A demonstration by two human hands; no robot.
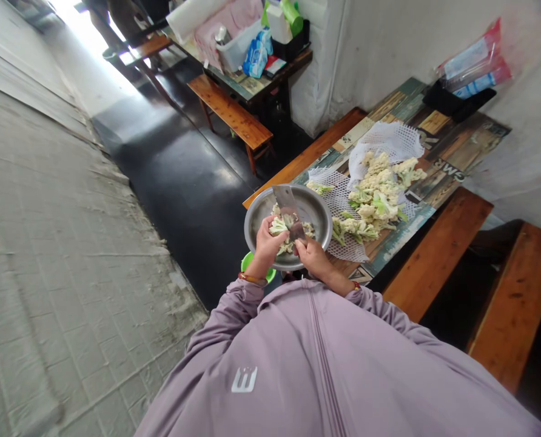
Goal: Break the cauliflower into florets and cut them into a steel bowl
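Observation:
My left hand (265, 243) is closed round a cauliflower floret (278, 226) over a round metal bowl (318, 209) that holds a few cut pieces. My right hand (313, 255) grips the handle of a cleaver (287, 209), whose blade points up and away, its edge against the floret. The bowl sits at the near end of a patterned table (438, 149). Behind the bowl, a heap of cauliflower florets (379, 188) lies on white net bags (389, 141).
A green object (247, 262) peeks from under the bowl. Wooden benches (434, 249) run along the table's right side, another bench (229, 112) stands beside a cluttered far table (252, 54). Plastic packets (475, 64) lean on the wall. Dark floor lies to the left.

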